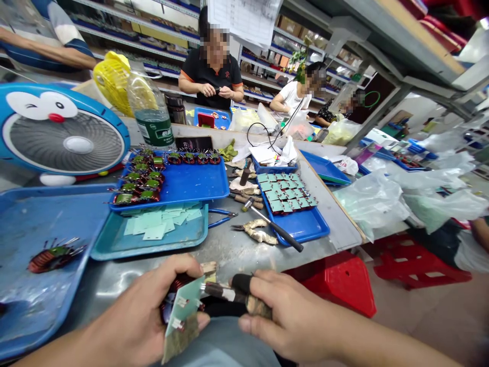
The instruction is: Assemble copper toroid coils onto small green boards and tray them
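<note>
Left hand (133, 318) is closed narrow around a copper-wound coil (171, 300), with a pale green card (183, 311) pressed against it, seemingly to steady the pair above the lap, just off the bench edge. Right hand (301, 321) grips a tape-wrapped tool (223, 291) narrowly between thumb and fingers, its far end at the card and coil, apparently for close control. Both forearms angle inward, wrists low. Just ahead, on the metal bench (233, 255), a large blue tray (42, 224) holds 1 loose coil (55, 257), within easy reach of the left hand. A teal tray (114, 250) holds a pile of green cards (156, 221); beside it lie blue-handled pliers (221, 216) and a hammer (277, 229), probably left out for quick pickup. Farther on, a smaller blue tray (214, 188) carries rows of coils (143, 176), and another blue tray (317, 229) carries coils topped with cards (286, 191), the grouping likely keeping the 2 kinds apart. Beyond stand a blue cartoon fan (57, 135) and a bottle of green liquid (151, 122). At the far side sit a person in a black shirt (210, 81) and a person in a white shirt (290, 97).
</note>
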Action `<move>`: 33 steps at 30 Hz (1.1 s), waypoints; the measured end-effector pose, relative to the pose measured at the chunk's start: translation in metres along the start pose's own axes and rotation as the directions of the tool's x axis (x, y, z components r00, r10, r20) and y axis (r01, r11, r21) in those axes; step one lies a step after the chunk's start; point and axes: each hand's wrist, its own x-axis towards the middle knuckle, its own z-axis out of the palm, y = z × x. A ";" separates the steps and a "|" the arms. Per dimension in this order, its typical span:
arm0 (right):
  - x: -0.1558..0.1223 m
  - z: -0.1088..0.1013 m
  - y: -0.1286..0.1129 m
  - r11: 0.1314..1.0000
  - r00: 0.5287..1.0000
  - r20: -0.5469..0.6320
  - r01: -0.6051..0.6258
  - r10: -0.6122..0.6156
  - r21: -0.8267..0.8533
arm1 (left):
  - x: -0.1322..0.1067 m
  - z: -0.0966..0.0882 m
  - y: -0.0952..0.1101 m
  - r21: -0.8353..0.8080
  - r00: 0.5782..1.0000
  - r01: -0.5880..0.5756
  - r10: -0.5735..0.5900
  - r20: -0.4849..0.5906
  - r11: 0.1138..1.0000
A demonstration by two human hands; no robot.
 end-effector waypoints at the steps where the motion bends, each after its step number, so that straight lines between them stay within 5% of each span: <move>1: 0.001 -0.003 -0.001 1.000 1.000 0.003 0.009 -0.009 -0.008 | 0.000 -0.001 0.000 0.012 1.000 -0.015 0.015 0.023 1.000; 5: 0.007 -0.012 -0.002 0.997 0.997 0.043 0.068 -0.067 -0.035 | -0.002 -0.003 -0.006 -0.010 0.991 -0.042 0.043 0.128 0.999; 9: 0.013 0.001 0.010 0.969 0.982 -0.108 0.130 -0.155 -0.209 | -0.005 -0.003 -0.011 -0.109 0.995 0.091 -0.087 0.043 0.990; 14: 0.031 0.037 0.035 0.911 0.834 -0.432 0.182 -0.342 -0.370 | -0.002 0.004 -0.003 -0.413 0.970 0.232 -0.242 0.029 0.881; 19: 0.042 0.050 0.043 0.868 0.738 -0.503 0.230 -0.450 -0.439 | 0.000 0.015 0.006 -0.606 0.954 0.248 -0.300 0.015 0.756; 27: 0.044 0.053 0.042 0.840 0.697 -0.509 0.263 -0.505 -0.474 | -0.002 0.020 0.019 -0.631 0.969 0.234 -0.233 0.086 0.740; 31: 0.050 0.054 0.039 0.870 0.701 -0.533 0.280 -0.475 -0.407 | -0.001 0.025 0.022 -0.715 0.936 0.204 -0.346 -0.056 0.669; 33: 0.049 0.058 0.041 0.935 0.739 -0.573 0.266 -0.355 -0.236 | 0.000 0.026 0.020 -0.751 0.928 0.168 -0.360 -0.099 0.638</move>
